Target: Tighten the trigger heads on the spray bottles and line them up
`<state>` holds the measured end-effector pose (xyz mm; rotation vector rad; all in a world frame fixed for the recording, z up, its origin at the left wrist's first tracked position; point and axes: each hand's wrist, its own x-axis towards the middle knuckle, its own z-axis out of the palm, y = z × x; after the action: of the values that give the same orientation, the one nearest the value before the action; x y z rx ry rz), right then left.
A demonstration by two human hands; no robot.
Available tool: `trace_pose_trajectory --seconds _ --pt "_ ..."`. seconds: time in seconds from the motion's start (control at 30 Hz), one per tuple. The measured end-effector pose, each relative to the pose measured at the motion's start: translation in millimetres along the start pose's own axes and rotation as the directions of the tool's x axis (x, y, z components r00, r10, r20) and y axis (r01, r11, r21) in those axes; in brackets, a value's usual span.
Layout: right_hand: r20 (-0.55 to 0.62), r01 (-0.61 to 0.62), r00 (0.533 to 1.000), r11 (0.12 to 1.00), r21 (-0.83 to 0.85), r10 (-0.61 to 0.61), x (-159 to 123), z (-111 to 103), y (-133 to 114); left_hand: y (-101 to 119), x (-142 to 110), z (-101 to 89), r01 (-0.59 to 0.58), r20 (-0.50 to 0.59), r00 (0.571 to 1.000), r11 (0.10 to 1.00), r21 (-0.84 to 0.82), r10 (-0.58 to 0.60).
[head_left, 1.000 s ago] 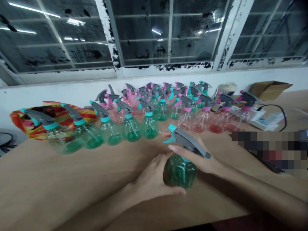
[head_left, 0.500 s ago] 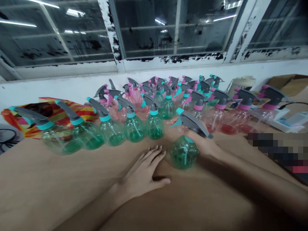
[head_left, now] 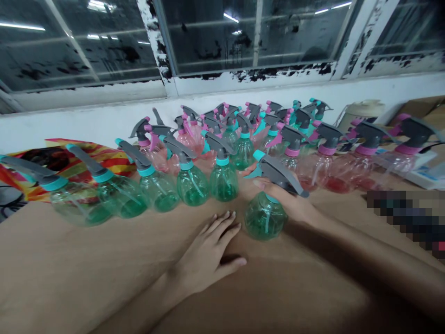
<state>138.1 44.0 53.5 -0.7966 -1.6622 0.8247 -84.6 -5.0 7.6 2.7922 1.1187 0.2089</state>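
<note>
"What is gripped by the right hand [head_left: 295, 197]?"

"A green spray bottle [head_left: 264, 215]. Its neck is clasped between thumb and fingers, just below the grey spray head [head_left: 282, 176], whose turquoise nozzle is turned toward the desk's left edge."

"Where is that bottle held?"

"Upright over the middle of the desk [head_left: 104, 269], well in from the left edge, with the other bottles ranged beyond it. Whether the base is pressed to the wood cannot be told for certain."

"And the left hand [head_left: 206, 257]?"

"It is laid palm down on the desk, just beside the bottle but apart from it. The fingers are stretched out, and the thumb is spread away from them."

"What is set around?"

"Five green bottles [head_left: 160, 192] are lined up from near the left edge to the middle, with green liquid pooled low inside. Pink-collared bottles [head_left: 339, 178] are ranged toward the right edge, and a mixed cluster [head_left: 244, 150] is crowded toward the far edge. Near the far left corner, a red-and-yellow wrapping [head_left: 120, 155] is spread; toward the far right, a white jug [head_left: 365, 111] is seen beside a cardboard box [head_left: 426, 111]."
</note>
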Motion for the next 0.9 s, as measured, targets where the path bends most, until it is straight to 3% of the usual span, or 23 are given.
trace_pose_trajectory --seconds 0.17,0.67,0.8,0.9 --pt "-0.002 -0.017 1.000 1.000 0.017 0.017 0.3 1.0 -1.5 -0.2 -0.8 0.0 -0.005 -0.001 1.000 1.000 0.017 0.005" --pt "-0.061 -0.027 0.998 0.989 -0.143 0.019 -10.6 -0.4 -4.6 -0.1 -1.8 1.3 0.002 -0.018 1.000 0.999 0.035 -0.001" --pt "-0.011 0.008 1.000 0.980 -0.197 -0.010 -15.5 -0.6 -11.7 -0.7 -2.1 2.6 -0.006 -0.017 1.000 0.998 0.057 0.007" --pt "0.099 0.056 0.994 0.988 -0.147 -0.042 -16.7 1.7 -19.2 -0.9 -1.2 2.7 -0.007 -0.014 1.000 0.998 0.064 0.008"
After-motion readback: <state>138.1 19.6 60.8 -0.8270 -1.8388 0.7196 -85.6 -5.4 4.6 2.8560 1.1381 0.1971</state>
